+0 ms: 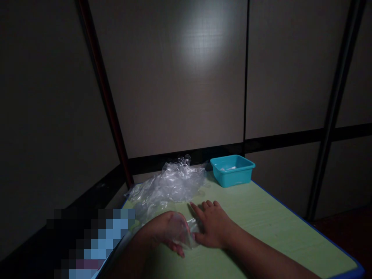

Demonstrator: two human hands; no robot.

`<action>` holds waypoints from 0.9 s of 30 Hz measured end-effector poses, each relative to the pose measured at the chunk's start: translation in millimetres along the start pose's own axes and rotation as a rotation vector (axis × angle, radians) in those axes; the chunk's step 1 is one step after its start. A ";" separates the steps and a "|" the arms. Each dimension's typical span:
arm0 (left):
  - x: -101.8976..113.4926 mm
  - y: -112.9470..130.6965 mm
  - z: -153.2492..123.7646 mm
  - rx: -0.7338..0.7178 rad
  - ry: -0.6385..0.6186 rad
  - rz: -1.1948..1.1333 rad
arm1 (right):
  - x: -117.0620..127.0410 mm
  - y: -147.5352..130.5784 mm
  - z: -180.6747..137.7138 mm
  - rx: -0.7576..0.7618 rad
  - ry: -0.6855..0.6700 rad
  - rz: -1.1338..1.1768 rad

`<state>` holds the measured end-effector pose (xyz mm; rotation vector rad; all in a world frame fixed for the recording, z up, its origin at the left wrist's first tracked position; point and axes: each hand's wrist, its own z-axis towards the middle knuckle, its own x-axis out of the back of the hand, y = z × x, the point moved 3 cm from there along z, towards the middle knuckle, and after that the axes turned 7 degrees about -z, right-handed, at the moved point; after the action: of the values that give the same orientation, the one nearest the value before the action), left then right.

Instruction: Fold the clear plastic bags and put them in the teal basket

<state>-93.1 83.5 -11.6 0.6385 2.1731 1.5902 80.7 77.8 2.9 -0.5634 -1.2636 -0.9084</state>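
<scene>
My left hand [167, 224] is at the near middle of the table, palm turned to the right and fingers partly curled. A thin clear plastic glove [190, 238] lies across its palm and fingers, and its exact outline is hard to make out. Beside it, my right hand [213, 224] is low over the tabletop with fingers spread, its thumb at the right edge of that plastic. Just beyond both hands sits a crumpled heap of clear plastic [177, 180], with rounded finger-like tips showing at its edges.
A turquoise plastic basket [234, 177] with something white inside stands at the table's far right corner. The light green table [279, 228] has a blue edge. Dark panelled walls [180, 97] rise close behind it. A pixelated blue patch covers the lower left.
</scene>
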 end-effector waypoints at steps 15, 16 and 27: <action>0.6 15.8 8.4 -0.282 0.122 0.164 | 3.4 -0.9 -0.6 0.014 -0.026 0.012; 0.4 13.9 9.2 -0.279 0.118 0.168 | 3.8 0.0 -0.6 0.013 -0.031 0.030; -3.2 1.5 17.5 -0.265 0.126 0.218 | 4.2 29.5 5.2 -0.093 0.023 0.564</action>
<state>-80.7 95.8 -15.1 0.7276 1.9804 2.0391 102.4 97.0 11.6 -0.9227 -0.9669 -0.4973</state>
